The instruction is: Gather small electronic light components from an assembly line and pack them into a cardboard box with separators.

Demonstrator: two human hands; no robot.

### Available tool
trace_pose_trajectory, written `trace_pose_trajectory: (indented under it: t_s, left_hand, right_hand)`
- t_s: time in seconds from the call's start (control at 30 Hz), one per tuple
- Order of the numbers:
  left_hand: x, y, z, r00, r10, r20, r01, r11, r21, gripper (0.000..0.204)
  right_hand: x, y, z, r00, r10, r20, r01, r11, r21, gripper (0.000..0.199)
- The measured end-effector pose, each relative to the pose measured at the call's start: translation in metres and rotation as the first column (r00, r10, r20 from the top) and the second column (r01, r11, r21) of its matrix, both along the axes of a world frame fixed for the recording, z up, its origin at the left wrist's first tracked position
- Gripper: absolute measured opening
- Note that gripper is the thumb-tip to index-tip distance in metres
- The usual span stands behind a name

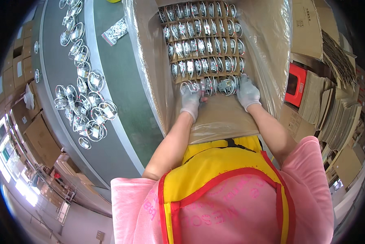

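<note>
A deep cardboard box (215, 118), lined with clear plastic, stands in front of me. Cardboard dividers inside it separate rows of small silver parts with coiled white wires (198, 44). My left hand (190, 99), in a pale glove with some bare fingertips, is at the left end of the nearest row, its fingers closed around a wired part (187, 86). My right hand (248, 93), also gloved, reaches forward with fingers stretched out at that row's right end. They lie beside another wired part (228, 85), whose coil sits between my two hands.
To the left, a dark conveyor belt (109, 150) carries loose wired parts (84, 107) in a long scatter. A clear bag of small pieces (115, 31) lies on the green strip. On the right stand a red crate (296, 84) and stacked flat cardboard (331, 118).
</note>
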State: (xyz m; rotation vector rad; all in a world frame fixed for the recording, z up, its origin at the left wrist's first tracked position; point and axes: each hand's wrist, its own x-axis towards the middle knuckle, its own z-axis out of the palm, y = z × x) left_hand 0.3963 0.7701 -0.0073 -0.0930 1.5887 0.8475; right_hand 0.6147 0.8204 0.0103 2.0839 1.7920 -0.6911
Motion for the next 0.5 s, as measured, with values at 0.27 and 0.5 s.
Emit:
trace_pose_trajectory:
  t_s: [0.27,0.5]
  left_hand:
    - [-0.013,-0.003,-0.02,0.982,0.068,-0.179,-0.074,0.997,-0.03,0.023]
    - [-0.028,0.004,-0.019,0.929,-0.221,-0.298,0.154,0.961,-0.232,0.029]
  right_hand:
    - [-0.046,0.033,0.024,0.949,0.312,-0.039,-0.313,0.949,-0.032,0.035]
    - [-0.063,0.028,-0.014,0.739,0.651,-0.172,-0.669,0.739,-0.079,0.041]
